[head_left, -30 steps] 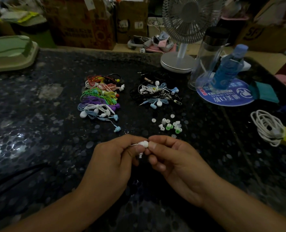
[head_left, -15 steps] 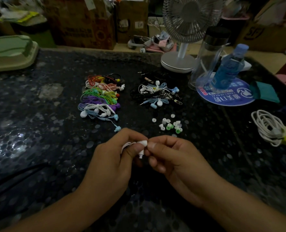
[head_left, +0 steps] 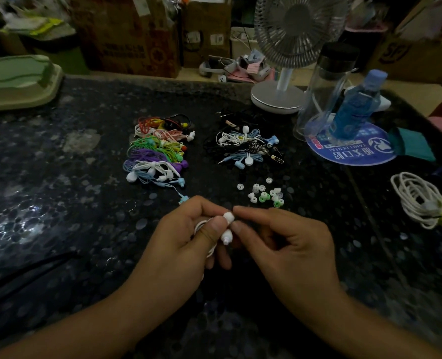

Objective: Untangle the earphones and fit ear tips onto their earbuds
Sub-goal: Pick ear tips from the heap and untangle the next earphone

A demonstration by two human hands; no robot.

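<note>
hands (head_left: 240, 244) lower, second white earbud (head_left: 226, 235) exposed

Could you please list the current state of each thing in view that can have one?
left hand: grips the white earphones.
right hand: fingertips at the upper earbud.
white earphones: held, cable bunched in the palm.
coloured earphones: bundled, lying on the table.
loose ear tips: scattered, unfitted.
white cable: coiled.
blue bottle: upright, capped.

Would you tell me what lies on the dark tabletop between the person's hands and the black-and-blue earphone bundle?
In the head view, a scatter of loose white and green ear tips lies there.
</note>
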